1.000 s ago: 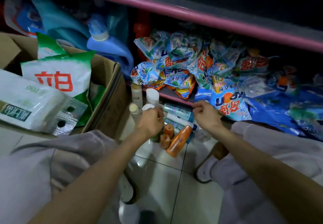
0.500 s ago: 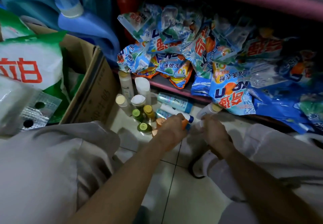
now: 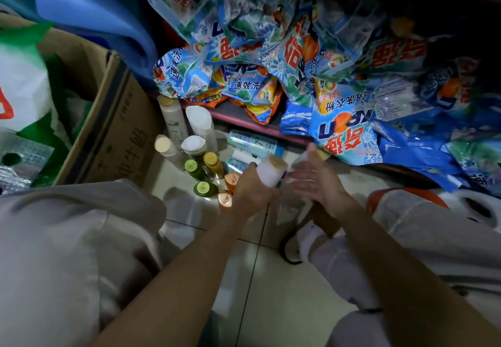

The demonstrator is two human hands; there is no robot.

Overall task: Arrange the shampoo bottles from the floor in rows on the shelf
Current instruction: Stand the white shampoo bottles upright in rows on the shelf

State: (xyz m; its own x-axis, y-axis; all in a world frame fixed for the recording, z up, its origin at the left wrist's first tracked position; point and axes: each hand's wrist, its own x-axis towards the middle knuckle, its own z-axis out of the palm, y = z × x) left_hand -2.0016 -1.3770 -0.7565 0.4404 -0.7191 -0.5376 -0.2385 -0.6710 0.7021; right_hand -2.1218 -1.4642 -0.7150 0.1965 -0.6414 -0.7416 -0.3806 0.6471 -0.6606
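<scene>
1. The bottom shelf [image 3: 244, 119] runs across the upper part of the view with a pink front edge, and a heap of blue washing-powder bags [image 3: 344, 127] is piled on it, some hanging over the edge.
2. A cardboard box [image 3: 119, 129] stands on the floor at the left, holding a white and green bag [image 3: 24, 86].
3. A big blue jug [image 3: 89, 13] with a pale cap stands behind the box, at the top left.
4. The tiled floor [image 3: 271, 287] fills the lower middle, between the person's pale-trousered knees.
5. The left hand [image 3: 252, 192] grips a white bottle [image 3: 271, 171] with a yellowish cap, fingers curled round its body, lifted above the floor just in front of the shelf edge.
6. The right hand [image 3: 314, 181] is spread wide, fingers straight, palm turned toward the white bottle and just beside it; whether it touches the bottle cannot be told.
7. A tall cream bottle [image 3: 173, 119] and a white bottle with a slanted top [image 3: 200, 121] stand upright on the floor against the shelf edge.
8. Light blue bottles [image 3: 254, 143] lie on their sides on the floor, under the shelf edge.
9. Small green bottles [image 3: 193, 169] and orange bottles [image 3: 230, 180] stand in a cluster on the floor, just left of the left hand.
</scene>
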